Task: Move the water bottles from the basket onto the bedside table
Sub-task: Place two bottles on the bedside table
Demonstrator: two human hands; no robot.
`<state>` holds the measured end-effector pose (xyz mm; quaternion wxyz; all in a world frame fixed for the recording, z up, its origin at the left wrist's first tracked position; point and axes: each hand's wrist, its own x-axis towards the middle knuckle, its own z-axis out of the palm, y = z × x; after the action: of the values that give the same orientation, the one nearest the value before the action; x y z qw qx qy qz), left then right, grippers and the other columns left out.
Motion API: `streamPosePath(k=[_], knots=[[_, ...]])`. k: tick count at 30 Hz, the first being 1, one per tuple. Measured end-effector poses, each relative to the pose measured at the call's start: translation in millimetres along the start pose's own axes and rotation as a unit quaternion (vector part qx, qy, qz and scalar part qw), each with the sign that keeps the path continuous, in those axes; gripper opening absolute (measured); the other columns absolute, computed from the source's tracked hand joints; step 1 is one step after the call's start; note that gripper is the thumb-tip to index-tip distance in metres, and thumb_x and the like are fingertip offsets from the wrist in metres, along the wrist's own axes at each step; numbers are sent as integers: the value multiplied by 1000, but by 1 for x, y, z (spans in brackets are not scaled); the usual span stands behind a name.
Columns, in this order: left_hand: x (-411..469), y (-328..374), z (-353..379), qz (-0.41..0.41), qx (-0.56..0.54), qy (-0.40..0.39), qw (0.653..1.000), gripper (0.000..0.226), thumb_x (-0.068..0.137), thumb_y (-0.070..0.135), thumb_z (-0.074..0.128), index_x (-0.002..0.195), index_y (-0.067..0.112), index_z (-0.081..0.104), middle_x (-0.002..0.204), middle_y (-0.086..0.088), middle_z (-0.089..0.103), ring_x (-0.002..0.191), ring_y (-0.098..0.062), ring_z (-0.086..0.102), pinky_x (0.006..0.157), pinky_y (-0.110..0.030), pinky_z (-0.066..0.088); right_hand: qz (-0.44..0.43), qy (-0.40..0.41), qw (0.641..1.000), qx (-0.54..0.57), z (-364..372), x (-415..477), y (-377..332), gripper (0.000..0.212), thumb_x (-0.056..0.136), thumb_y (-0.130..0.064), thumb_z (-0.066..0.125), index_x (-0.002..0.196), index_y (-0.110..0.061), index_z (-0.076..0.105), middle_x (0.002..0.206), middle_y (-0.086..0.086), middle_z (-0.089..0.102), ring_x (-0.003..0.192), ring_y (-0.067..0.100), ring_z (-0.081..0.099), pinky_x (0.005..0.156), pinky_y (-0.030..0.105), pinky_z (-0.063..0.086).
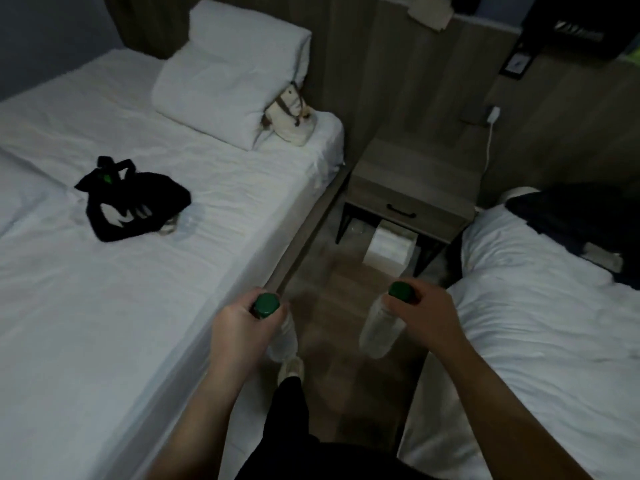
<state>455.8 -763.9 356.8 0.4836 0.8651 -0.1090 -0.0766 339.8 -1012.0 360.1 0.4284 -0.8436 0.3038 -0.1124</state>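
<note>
- Left hand (242,323) has its fingers (239,306) wrapped tight round the neck of the left bottle (284,337), just under the green cap. Right hand (426,317) is doing the same with the right bottle (381,330). Both are fully closed on the bottles, no slack.
- Both bottles dangle from the neck over the floor (346,289) in the aisle between the two beds. Makes sense to me: a neck grip is one-handed and leaves the base free to plant straight down.
- The bench (415,168) is at about 12 to 1 o'clock from the hands and well apart from them, so I'd say this is the carrying leg, nothing set down yet.
- At 10 o'clock there's a black bag (135,202) on the left bed (138,289). I can't spot an actual basket. Something clear beside the bag might be another bottle, too blurry to call.
- Next up, I reckon: get closer, stand both upright on the bench top, keep them off the edge.
</note>
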Motion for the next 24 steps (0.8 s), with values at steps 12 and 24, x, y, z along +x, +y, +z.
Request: streamPosePath(k=[12, 24], knots=[[204, 53, 31, 112, 26, -135, 984, 13, 74, 27, 76, 85, 27, 68, 78, 9, 69, 75, -3, 65, 67, -23, 54, 89, 146, 982, 86, -3, 139, -17, 23, 76, -19, 77, 97, -18, 69, 88, 0, 71, 84, 17, 68, 76, 36, 57], [301, 101, 136, 71, 48, -163, 983, 15, 73, 32, 76, 86, 29, 69, 77, 5, 70, 74, -10, 66, 73, -34, 57, 162, 172, 968, 87, -37, 246, 30, 12, 75, -16, 77, 80, -17, 67, 72, 6, 68, 68, 18, 63, 61, 22, 48]])
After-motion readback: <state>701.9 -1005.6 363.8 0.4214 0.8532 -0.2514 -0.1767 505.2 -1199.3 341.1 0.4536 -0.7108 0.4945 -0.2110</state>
